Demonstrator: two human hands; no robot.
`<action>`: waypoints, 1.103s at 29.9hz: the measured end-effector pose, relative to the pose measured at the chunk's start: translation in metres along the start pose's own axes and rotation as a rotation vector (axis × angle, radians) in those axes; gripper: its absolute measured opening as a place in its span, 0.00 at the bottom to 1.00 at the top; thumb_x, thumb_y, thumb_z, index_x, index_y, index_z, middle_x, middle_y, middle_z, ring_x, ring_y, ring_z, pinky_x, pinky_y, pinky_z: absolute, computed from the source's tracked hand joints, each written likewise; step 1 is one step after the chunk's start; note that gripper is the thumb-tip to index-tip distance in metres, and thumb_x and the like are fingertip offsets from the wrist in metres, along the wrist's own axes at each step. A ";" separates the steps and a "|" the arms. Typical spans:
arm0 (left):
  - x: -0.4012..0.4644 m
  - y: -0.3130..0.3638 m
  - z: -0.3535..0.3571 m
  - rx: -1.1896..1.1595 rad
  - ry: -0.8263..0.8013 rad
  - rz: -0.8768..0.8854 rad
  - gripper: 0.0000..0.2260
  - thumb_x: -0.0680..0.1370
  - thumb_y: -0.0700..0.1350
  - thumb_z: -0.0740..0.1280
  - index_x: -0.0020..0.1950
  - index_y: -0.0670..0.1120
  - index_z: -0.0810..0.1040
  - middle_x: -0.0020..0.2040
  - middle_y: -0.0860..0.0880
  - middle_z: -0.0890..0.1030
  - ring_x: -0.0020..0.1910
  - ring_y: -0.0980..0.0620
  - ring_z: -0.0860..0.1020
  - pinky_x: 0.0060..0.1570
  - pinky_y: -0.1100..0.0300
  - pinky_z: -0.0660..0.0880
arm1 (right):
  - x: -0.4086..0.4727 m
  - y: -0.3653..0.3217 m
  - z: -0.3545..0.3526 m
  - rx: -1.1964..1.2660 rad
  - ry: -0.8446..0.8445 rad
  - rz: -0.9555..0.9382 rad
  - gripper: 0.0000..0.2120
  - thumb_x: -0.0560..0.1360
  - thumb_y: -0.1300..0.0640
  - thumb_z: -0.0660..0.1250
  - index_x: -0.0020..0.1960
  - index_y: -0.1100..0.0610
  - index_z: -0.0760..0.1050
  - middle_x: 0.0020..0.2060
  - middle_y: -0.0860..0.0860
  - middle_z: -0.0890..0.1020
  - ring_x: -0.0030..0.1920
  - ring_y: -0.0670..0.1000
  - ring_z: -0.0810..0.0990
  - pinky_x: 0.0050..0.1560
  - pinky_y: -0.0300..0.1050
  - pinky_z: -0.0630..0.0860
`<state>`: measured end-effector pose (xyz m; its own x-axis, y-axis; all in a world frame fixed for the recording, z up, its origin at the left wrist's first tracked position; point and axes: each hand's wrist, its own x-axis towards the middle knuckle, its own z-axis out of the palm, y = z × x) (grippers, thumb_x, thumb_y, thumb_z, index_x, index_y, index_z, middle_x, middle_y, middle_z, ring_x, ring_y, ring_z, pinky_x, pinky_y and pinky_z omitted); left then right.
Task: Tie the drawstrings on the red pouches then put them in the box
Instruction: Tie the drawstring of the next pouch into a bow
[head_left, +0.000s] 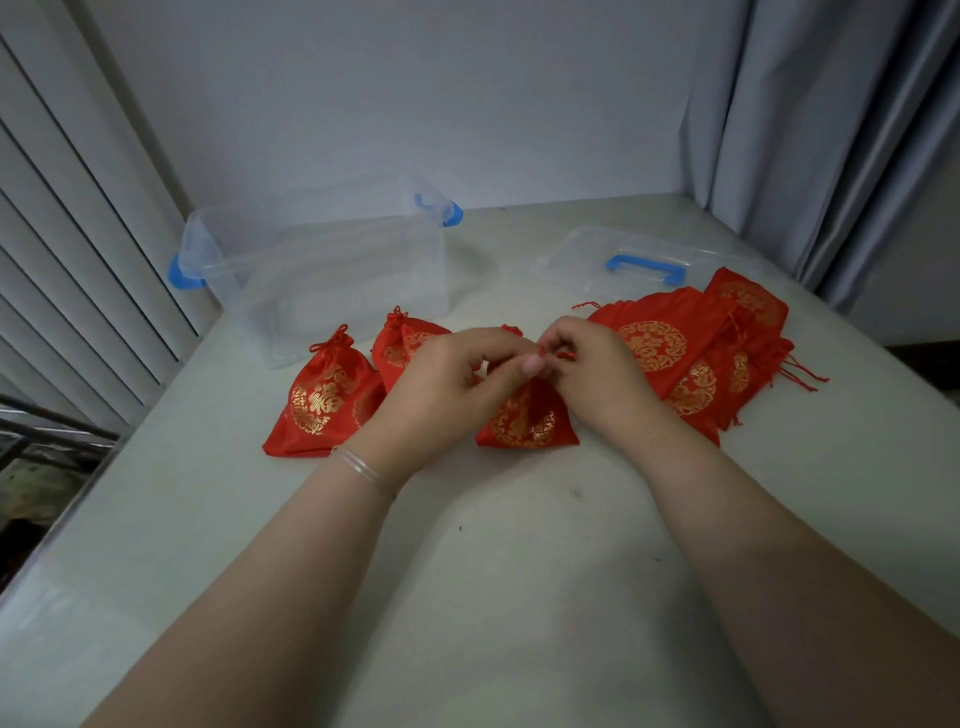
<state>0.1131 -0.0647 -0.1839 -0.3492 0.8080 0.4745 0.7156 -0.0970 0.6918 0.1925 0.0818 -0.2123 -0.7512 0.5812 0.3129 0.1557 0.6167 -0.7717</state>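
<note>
Red pouch (524, 415) on the table (519, 545), its drawstring (563, 355) pinched by both hands.
Left hand (447, 384) and right hand (592, 374) curl around the cord; the clear box (322, 275) stands behind, near the wall.

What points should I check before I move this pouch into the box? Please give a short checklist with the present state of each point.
1. Both hands on the drawstring: ok. The left hand and right hand pinch the drawstring of the middle pouch.
2. Knot finished: cannot tell, the fingers hide it.
3. Clear box open: ok. Its lid lies apart on the table.
4. Room in the box: ok, no pouch inside.
5. Pouches waiting: not ok, the flat pile on the right looks untied.
</note>
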 end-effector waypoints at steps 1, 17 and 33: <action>0.001 -0.004 0.001 0.099 0.035 0.006 0.11 0.78 0.50 0.63 0.48 0.46 0.83 0.44 0.52 0.84 0.47 0.53 0.81 0.51 0.53 0.76 | -0.001 0.000 0.004 -0.001 -0.030 0.001 0.10 0.74 0.53 0.67 0.35 0.49 0.72 0.35 0.47 0.77 0.38 0.46 0.76 0.39 0.42 0.69; 0.004 -0.024 -0.007 0.350 -0.077 -0.274 0.08 0.71 0.49 0.74 0.49 0.51 0.82 0.37 0.59 0.79 0.39 0.66 0.76 0.39 0.74 0.70 | -0.008 -0.013 -0.006 -0.030 -0.202 0.001 0.11 0.76 0.48 0.65 0.40 0.53 0.75 0.30 0.45 0.77 0.29 0.43 0.73 0.34 0.40 0.69; 0.004 -0.009 -0.011 -0.057 0.034 -0.194 0.05 0.78 0.39 0.66 0.44 0.46 0.81 0.41 0.50 0.84 0.44 0.53 0.82 0.50 0.58 0.78 | -0.005 -0.014 -0.007 0.166 -0.210 -0.014 0.06 0.78 0.59 0.63 0.44 0.52 0.75 0.36 0.50 0.79 0.33 0.43 0.78 0.40 0.44 0.76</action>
<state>0.0989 -0.0670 -0.1824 -0.4985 0.7946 0.3467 0.5976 0.0252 0.8014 0.1986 0.0744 -0.1994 -0.8720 0.4395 0.2154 0.0503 0.5183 -0.8537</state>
